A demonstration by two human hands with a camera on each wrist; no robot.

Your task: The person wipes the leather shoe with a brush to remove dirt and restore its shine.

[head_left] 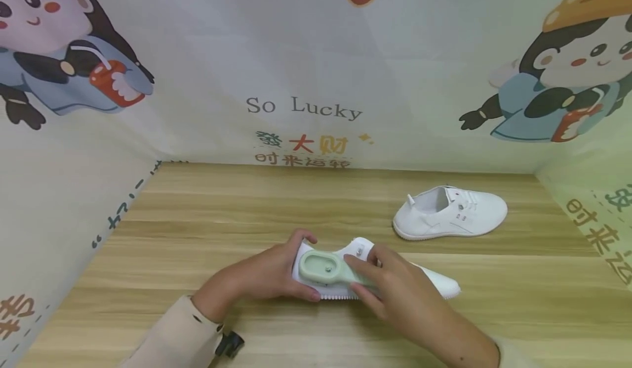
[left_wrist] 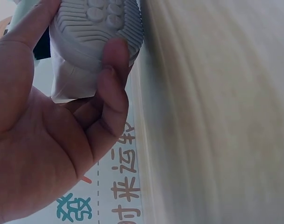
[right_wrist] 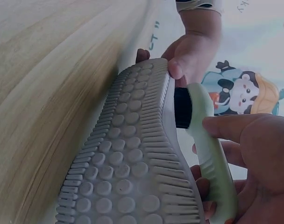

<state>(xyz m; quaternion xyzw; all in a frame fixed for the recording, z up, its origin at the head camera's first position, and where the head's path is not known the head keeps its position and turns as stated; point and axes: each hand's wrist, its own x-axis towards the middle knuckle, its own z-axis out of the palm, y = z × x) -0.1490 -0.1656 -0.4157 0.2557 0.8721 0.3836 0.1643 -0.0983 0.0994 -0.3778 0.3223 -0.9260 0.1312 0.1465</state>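
A white canvas shoe [head_left: 439,283] lies tipped in front of me, with its studded, ridged sole [right_wrist: 128,154] turned toward my body. My left hand [head_left: 269,272] grips the heel end, fingers wrapped round it and the thumb opposite. In my right hand [head_left: 400,286] is a pale green scrubbing brush [head_left: 318,266], its handle between thumb and fingers. The right wrist view shows dark bristles [right_wrist: 182,107] right up against the side of the shoe near the heel. Part of the brush handle is hidden by my right fingers in the head view.
The matching white shoe [head_left: 451,213] stands upright farther back on the right. Wood-grain tabletop [head_left: 222,203] lies under everything. A printed white backdrop [head_left: 222,55] with cartoon figures and lettering closes off the back and both sides. A small black object [head_left: 230,344] sits by my left sleeve.
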